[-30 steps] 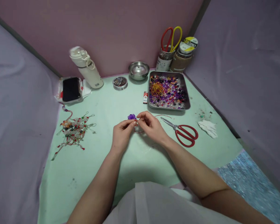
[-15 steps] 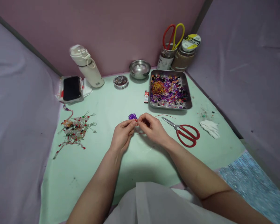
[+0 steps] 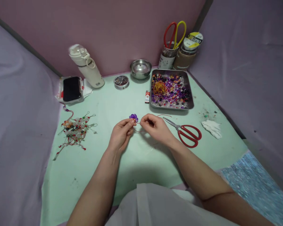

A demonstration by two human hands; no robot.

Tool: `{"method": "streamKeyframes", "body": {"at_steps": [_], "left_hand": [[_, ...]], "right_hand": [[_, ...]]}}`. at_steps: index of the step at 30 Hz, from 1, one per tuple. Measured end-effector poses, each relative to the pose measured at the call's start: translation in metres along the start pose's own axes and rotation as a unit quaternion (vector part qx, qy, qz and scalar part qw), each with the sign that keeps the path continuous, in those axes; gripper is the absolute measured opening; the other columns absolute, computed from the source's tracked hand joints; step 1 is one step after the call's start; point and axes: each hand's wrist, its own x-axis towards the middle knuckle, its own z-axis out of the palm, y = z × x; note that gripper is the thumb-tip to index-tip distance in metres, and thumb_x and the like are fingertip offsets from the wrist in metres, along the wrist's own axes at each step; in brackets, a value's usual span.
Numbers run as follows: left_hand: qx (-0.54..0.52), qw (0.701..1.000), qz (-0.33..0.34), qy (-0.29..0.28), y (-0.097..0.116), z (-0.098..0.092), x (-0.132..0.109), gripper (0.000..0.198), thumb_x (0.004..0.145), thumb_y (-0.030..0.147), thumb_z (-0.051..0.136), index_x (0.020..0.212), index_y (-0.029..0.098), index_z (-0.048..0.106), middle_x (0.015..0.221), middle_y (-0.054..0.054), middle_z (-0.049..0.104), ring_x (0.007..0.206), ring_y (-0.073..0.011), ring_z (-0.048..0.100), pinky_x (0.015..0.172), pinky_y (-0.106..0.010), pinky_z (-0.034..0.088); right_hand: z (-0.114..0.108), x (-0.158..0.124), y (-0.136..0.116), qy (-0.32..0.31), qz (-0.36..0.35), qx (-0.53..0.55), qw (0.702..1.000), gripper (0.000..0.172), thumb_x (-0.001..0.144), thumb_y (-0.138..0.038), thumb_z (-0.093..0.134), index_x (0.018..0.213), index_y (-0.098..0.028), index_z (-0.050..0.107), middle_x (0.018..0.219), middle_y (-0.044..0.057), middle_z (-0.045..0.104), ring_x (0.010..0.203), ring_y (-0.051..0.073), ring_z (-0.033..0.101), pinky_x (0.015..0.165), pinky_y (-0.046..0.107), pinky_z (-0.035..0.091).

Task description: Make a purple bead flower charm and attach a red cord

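A small cluster of purple beads [image 3: 133, 117] is pinched at its lower edge between the thumb and fingers of my left hand [image 3: 121, 133]. Just to the right, my right hand [image 3: 155, 127] has its fingertips closed on a thin red cord [image 3: 138, 122]. The cord stretches across the short gap between the hands. A loop of it hangs below, and a loose end lies on the table beyond my right hand. Red-handled scissors [image 3: 188, 135] lie to the right of that hand, blades towards it.
A metal tray of mixed beads [image 3: 172, 109], a lighter [image 3: 147, 97], a steel bowl [image 3: 141, 69], a spool [image 3: 121, 81], a bottle [image 3: 87, 67] and a phone [image 3: 72, 89] stand towards the back. Beaded pieces [image 3: 76, 130] lie left, crumpled tissue [image 3: 212, 128] right.
My hands have moved slightly apart, and a short stretch of red cord now shows between them. My left hand has shifted a little to the left.
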Motion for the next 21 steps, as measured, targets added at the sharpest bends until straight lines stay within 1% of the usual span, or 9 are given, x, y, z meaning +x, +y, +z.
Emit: {"method": "streamKeyframes", "body": {"at_steps": [1, 3, 4, 6, 10, 13, 17, 21], "left_hand": [[0.009, 1.000, -0.009, -0.009, 0.001, 0.001, -0.001, 0.019, 0.063, 0.025, 0.082, 0.075, 0.013, 0.073, 0.067, -0.003, 0.063, 0.050, -0.0027, 0.039, 0.043, -0.016, 0.024], [0.025, 0.999, -0.028, -0.028, 0.001, 0.002, -0.003, 0.019, 0.063, 0.026, 0.082, 0.074, 0.015, 0.072, 0.067, -0.002, 0.062, 0.051, -0.0034, 0.041, 0.044, -0.016, 0.026], [0.032, 0.998, -0.034, -0.034, 0.002, 0.002, -0.004, 0.018, 0.063, 0.027, 0.082, 0.074, 0.016, 0.072, 0.068, -0.001, 0.062, 0.052, -0.0037, 0.042, 0.046, -0.016, 0.028], [0.048, 0.998, -0.032, -0.037, 0.001, 0.003, -0.006, 0.017, 0.064, 0.028, 0.081, 0.075, 0.018, 0.072, 0.073, 0.000, 0.062, 0.056, -0.0043, 0.045, 0.050, -0.016, 0.033], [0.071, 0.997, 0.011, -0.016, -0.002, 0.006, -0.006, 0.018, 0.062, 0.028, 0.081, 0.073, 0.018, 0.072, 0.080, -0.001, 0.065, 0.066, -0.0073, 0.052, 0.060, -0.019, 0.040], [0.085, 0.995, 0.043, 0.003, -0.003, 0.010, -0.006, 0.018, 0.062, 0.029, 0.081, 0.072, 0.017, 0.072, 0.075, -0.001, 0.065, 0.068, -0.0094, 0.053, 0.068, -0.023, 0.043], [0.138, 0.987, 0.078, 0.017, -0.004, 0.012, -0.008, 0.014, 0.067, 0.029, 0.077, 0.074, 0.018, 0.072, 0.064, 0.001, 0.061, 0.062, -0.0101, 0.052, 0.066, -0.024, 0.043], [0.193, 0.974, 0.111, 0.037, -0.007, 0.009, -0.007, 0.014, 0.071, 0.031, 0.074, 0.078, 0.018, 0.073, 0.066, 0.000, 0.063, 0.063, -0.0109, 0.053, 0.064, -0.024, 0.043]], "right_hand": [[0.000, 0.001, 0.001, 0.013, -0.003, -0.002, 1.000, 0.010, 0.083, -0.027, 0.055, 0.084, -0.019, 0.061, 0.069, -0.002, 0.052, 0.061, 0.011, 0.045, 0.058, 0.024, 0.037], [0.000, 0.001, 0.001, 0.021, -0.020, -0.007, 1.000, 0.015, 0.084, -0.025, 0.055, 0.095, -0.020, 0.063, 0.076, 0.000, 0.053, 0.064, 0.011, 0.047, 0.060, 0.025, 0.039], [0.000, 0.002, 0.001, 0.018, -0.030, -0.010, 0.999, 0.017, 0.084, -0.024, 0.055, 0.098, -0.021, 0.064, 0.080, 0.000, 0.053, 0.066, 0.012, 0.048, 0.061, 0.025, 0.040], [0.000, 0.001, 0.001, 0.008, -0.048, -0.019, 0.999, 0.017, 0.084, -0.023, 0.056, 0.097, -0.021, 0.066, 0.085, 0.002, 0.055, 0.070, 0.012, 0.051, 0.062, 0.026, 0.041], [0.000, 0.001, 0.003, 0.024, -0.071, -0.041, 0.996, 0.010, 0.085, -0.023, 0.058, 0.089, -0.021, 0.067, 0.085, 0.002, 0.060, 0.074, 0.014, 0.054, 0.065, 0.027, 0.041], [0.000, 0.002, 0.005, 0.038, -0.070, -0.051, 0.996, 0.007, 0.085, -0.025, 0.060, 0.083, -0.021, 0.065, 0.081, 0.002, 0.060, 0.073, 0.014, 0.054, 0.066, 0.028, 0.041], [-0.001, 0.003, 0.007, 0.036, -0.063, -0.052, 0.996, 0.008, 0.084, -0.024, 0.059, 0.078, -0.021, 0.061, 0.078, 0.001, 0.058, 0.072, 0.014, 0.053, 0.065, 0.029, 0.040], [0.000, 0.002, 0.008, 0.034, -0.057, -0.042, 0.997, 0.008, 0.085, -0.025, 0.057, 0.078, -0.021, 0.060, 0.080, 0.001, 0.056, 0.072, 0.015, 0.052, 0.066, 0.029, 0.040]]}}
